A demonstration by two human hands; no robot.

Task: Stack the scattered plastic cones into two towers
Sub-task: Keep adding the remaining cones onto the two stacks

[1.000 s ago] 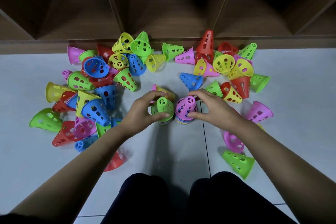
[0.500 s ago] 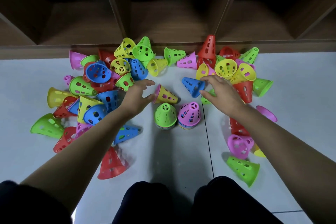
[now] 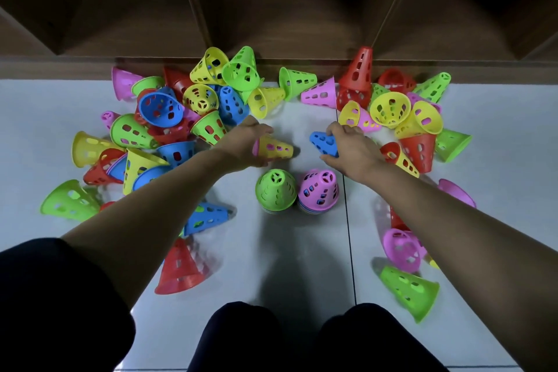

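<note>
Early going in a two-tower stacking job: on a pale tiled floor (image 3: 271, 266), a green-topped tower (image 3: 275, 190) and a pink-topped tower (image 3: 318, 189) stand upright and touching, side by side at the centre. Each shows only a few coloured rims beneath its top cone, so both look short. At 11 o'clock from the towers the left hand (image 3: 244, 145) has its fingers and thumb curled round the wide end of a yellow cone (image 3: 276, 147) lying on its side. At 1 o'clock the right hand (image 3: 351, 149) grips a blue cone (image 3: 324, 142), also on its side, with its tip pointing toward the other hand. Neither cone is over a tower yet. Most of the work appears to lie ahead: a left heap (image 3: 169, 118) of tumbled cones spreads from 9 to 11 o'clock and a right heap (image 3: 401, 118) from 1 to 3 o'clock, both against the foot of a wooden shelf (image 3: 271, 24). Strays include a red cone (image 3: 181, 269) at 7 o'clock and a green cone (image 3: 410, 293) at 5 o'clock, near the person's dark-clad knees (image 3: 238, 338).
</note>
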